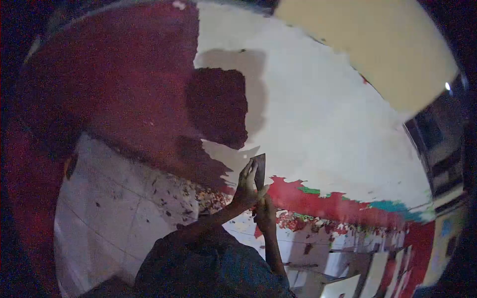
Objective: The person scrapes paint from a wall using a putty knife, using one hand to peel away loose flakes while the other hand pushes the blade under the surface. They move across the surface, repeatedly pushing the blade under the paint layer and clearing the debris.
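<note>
My right hand [265, 214] is wrapped round the lower end of a broad-bladed scraper [261, 169], which points up toward the wall. Beside it, my left hand [243, 188] rests against the blade's left side, with its fingers reaching up; whether they grip it or only touch it is hard to see. The wall surface ahead is white [318, 114] on the right. Maroon paint [134, 84] covers the left, with a ragged-edged dark patch in the middle. A strip of red paint [308, 201] with green and teal bits runs along the wall's lower edge.
Flakes and chips [213, 201] are scattered along the foot of the wall, over a pale floor [129, 213]. A beige panel [372, 49] shows at the upper right. Light-coloured flat pieces [343, 286] are at the lower right. The picture is dim and grainy.
</note>
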Available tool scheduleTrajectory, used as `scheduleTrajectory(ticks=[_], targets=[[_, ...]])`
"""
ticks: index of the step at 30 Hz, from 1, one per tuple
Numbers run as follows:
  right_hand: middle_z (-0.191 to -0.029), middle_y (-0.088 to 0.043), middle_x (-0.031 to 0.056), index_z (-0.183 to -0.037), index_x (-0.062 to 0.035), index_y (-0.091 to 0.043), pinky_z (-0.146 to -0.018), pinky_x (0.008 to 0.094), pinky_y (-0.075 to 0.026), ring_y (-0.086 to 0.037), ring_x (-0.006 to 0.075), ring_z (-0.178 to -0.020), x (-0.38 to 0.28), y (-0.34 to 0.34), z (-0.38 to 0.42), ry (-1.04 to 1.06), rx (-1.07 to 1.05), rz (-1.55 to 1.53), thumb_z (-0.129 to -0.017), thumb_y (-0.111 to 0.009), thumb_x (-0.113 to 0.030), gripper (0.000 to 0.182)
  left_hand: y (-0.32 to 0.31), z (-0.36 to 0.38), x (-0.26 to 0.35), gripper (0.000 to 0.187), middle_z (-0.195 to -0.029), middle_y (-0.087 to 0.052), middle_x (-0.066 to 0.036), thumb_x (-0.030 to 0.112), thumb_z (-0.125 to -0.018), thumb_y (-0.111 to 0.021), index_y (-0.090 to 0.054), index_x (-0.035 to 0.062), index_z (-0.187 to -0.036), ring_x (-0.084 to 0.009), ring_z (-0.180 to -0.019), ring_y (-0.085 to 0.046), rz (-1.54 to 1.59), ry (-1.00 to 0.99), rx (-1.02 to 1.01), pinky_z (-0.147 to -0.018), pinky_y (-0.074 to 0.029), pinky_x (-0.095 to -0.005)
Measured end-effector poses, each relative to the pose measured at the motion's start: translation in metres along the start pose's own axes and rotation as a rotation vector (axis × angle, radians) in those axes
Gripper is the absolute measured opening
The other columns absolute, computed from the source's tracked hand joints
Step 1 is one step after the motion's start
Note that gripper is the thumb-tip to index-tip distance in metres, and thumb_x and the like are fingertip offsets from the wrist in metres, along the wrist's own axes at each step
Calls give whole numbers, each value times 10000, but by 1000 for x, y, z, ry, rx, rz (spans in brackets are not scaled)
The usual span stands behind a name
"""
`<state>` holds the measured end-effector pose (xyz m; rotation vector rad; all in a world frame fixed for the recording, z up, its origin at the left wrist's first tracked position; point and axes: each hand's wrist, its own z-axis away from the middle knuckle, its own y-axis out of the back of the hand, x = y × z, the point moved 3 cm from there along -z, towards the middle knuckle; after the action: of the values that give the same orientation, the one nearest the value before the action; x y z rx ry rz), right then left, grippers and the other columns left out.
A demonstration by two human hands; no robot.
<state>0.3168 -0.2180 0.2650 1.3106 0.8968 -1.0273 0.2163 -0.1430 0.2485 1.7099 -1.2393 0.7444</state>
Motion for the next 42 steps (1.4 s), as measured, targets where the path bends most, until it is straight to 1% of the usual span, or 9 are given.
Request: scheduleTrajectory(ticks=[8, 11, 15, 20, 22, 29, 35, 37, 42], targets=[[-730, -557, 35, -1132, -53, -488, -470, 243, -412, -499, 85, -553, -11, 4, -42, -124, -99, -88, -899, -498, -239, 298, 6, -26, -5, 809, -1358, -236, -251, 241, -711, -678, -250, -11, -1350, -385, -1269, -241, -53, -30, 215, -1034, -248, -453], [-747, -528, 19, -1149, -27, -455, -505, 204, -405, -493, 64, -592, -8, 13, -56, 49, -251, -106, -922, -447, -181, 274, 4, -36, -2, 780, -1348, -247, -249, 212, -719, -674, -266, -24, -1340, -386, -1257, -264, 18, 33, 204, -1031, -259, -445], [-665, -491, 2, -1115, -38, -444, -393, 202, -350, -437, 46, -498, -36, 23, -79, -208, -263, 39, -926, -445, -243, 279, -11, -40, -1, 726, -1367, -247, -229, 175, -727, -657, -302, -36, -1323, -365, -1268, -267, -44, 7, 338, -1041, -259, -416], [-656, -495, 4, -1148, -36, -443, -394, 206, -357, -446, 53, -505, 66, 60, -125, 160, -659, -83, -915, -457, -249, 316, -42, -40, -17, 701, -1384, -266, -207, 161, -715, -664, -342, -56, -1298, -316, -1298, -259, 205, 122, 435, -1053, -254, -368], [-681, -507, 10, -1178, -37, -435, -402, 215, -370, -453, 62, -507, 65, 67, -132, 82, -744, -78, -889, -489, -212, 343, -40, -43, -9, 710, -1383, -280, -204, 164, -706, -674, -346, -62, -1294, -306, -1298, -269, 103, 131, 445, -1056, -251, -357], [-820, -543, 78, -1149, -10, -456, -559, 275, -425, -513, 173, -661, 20, 77, -108, 271, -498, 358, -847, -513, -154, 340, -48, -43, -9, 777, -1324, -353, -259, 226, -653, -704, -357, -46, -1293, -341, -1267, -315, 91, 165, 370, -1070, -225, -387], [-940, -574, 138, -1124, 14, -474, -693, 327, -472, -563, 268, -794, 15, 76, -104, 697, -483, 934, -812, -535, -105, 339, -20, -46, 1, 740, -1318, -358, -264, 300, -695, -680, -375, -6, -1297, -345, -1260, -327, 215, 276, 227, -1084, -186, -394], [-881, -577, 108, -1102, 18, -483, -646, 290, -466, -561, 213, -723, -14, 72, -96, 756, -372, 937, -838, -524, -129, 305, -32, -40, 5, 710, -1314, -369, -257, 308, -722, -667, -382, -13, -1289, -350, -1247, -347, 141, 201, 345, -1074, -215, -400], [-891, -582, 134, -1081, 5, -508, -661, 313, -468, -572, 232, -754, -15, 83, -111, 501, -412, 711, -815, -540, -115, 293, -42, -41, 11, 641, -1301, -397, -242, 275, -740, -679, -427, -38, -1240, -358, -1207, -402, 121, 56, 633, -1026, -311, -410]])
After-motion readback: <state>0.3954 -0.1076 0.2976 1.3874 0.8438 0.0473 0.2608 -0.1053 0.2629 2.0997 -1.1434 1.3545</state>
